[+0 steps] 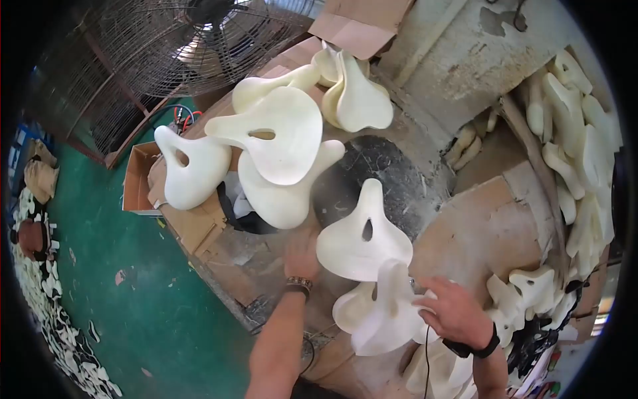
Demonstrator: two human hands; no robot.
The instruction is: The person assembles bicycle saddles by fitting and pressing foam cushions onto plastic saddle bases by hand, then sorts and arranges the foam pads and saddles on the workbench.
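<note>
The left forearm reaches in over the near left edge of the worktop (239, 276), slanting forward and inward, a beaded bracelet (299, 284) at its wrist. The left hand (302, 254) stretches forward in line with the forearm, just left of a pale saddle-shaped piece (359, 257). Blur hides its fingers, so I cannot tell how far open they are or whether they hold anything.

The right forearm comes in from the near right corner, a black wristband (475, 342) around its wrist. The right hand (455, 312) is turned inward, back of the hand up, fingers bent and pointing left beside a group of lower pale pieces (382, 326). A thin black cable (427, 359) hangs just below these fingers; I cannot tell what, if anything, they have hold of.

The saddle-shaped piece lies between the two hands, toward the near side of the worktop, its narrow nose pointing to the far edge and a dark slot showing in its middle. The upright nose of a lower piece overlaps its near rim. Beyond it is a round black patch (375, 166). More pale pieces (286, 143) are piled toward the far left corner, and a heap of others (571, 153) lies along the right edge.
</note>
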